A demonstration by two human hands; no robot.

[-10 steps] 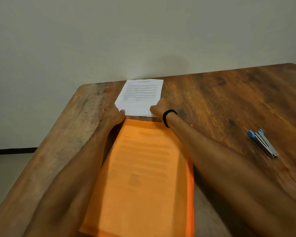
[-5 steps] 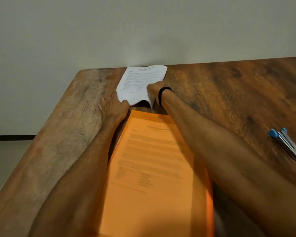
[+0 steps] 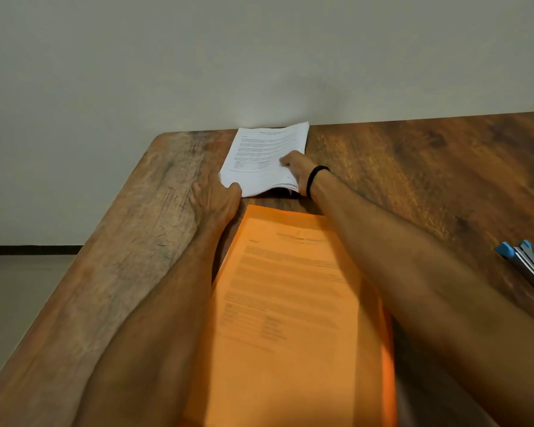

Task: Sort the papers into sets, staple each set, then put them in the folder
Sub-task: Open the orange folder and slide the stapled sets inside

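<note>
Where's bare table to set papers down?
Widest: bare wood between right forearm, white printed paper stack and blue-and-silver metal stapler. Narrower: strip from left forearm to wooden table's left edge. Crowded: centre, where left hand and right hand meet the stack beyond the orange folder.

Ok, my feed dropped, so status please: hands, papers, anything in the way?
Right hand pinches near right corner of paper stack, edge bowed up. Left hand at near left corner, grip unclear. Nothing blocking: orange folder nearer, stapler off right.
</note>
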